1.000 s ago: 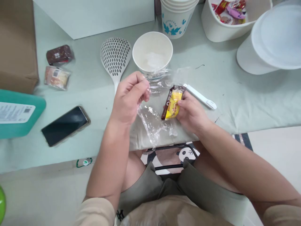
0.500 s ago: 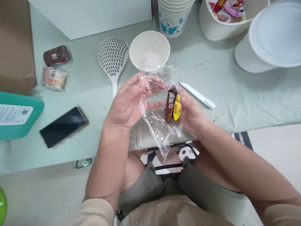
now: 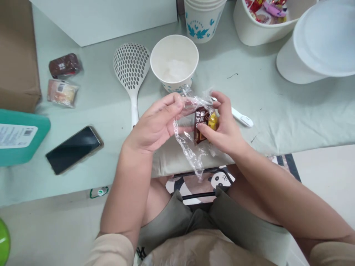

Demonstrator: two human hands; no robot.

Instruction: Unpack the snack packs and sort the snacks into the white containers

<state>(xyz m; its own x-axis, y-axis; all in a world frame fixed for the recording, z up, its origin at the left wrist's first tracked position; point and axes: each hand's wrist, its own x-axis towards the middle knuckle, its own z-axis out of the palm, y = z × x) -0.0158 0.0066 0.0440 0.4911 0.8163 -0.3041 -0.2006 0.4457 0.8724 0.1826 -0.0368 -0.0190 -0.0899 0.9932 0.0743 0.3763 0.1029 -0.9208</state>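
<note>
A clear plastic bag (image 3: 191,153) hangs between my hands above the table's front edge. Inside it, or just behind its film, are a brown-wrapped snack (image 3: 200,131) and a small yellow-wrapped candy (image 3: 212,121). My left hand (image 3: 162,123) is closed on the bag's upper left edge, thumb against fingers. With its thumb across the brown packet, my right hand (image 3: 226,125) grips the snacks and the film around them. Just beyond stands a white paper cup (image 3: 174,61) with some whitish matter at its bottom. A white utility knife (image 3: 242,118) lies partly behind my right hand.
A white skimmer (image 3: 132,66) lies left of the cup. Stacked paper cups (image 3: 203,26), a candy tub (image 3: 256,35) and a lidded white container (image 3: 294,59) stand behind. On the left are a phone (image 3: 74,149), two wrapped snacks (image 3: 62,92) and a green container (image 3: 24,136).
My right hand has shifted up over the snacks, its thumb now across the brown packet and its fingers at the bag's top. The bag has drawn down from the cup's rim.
</note>
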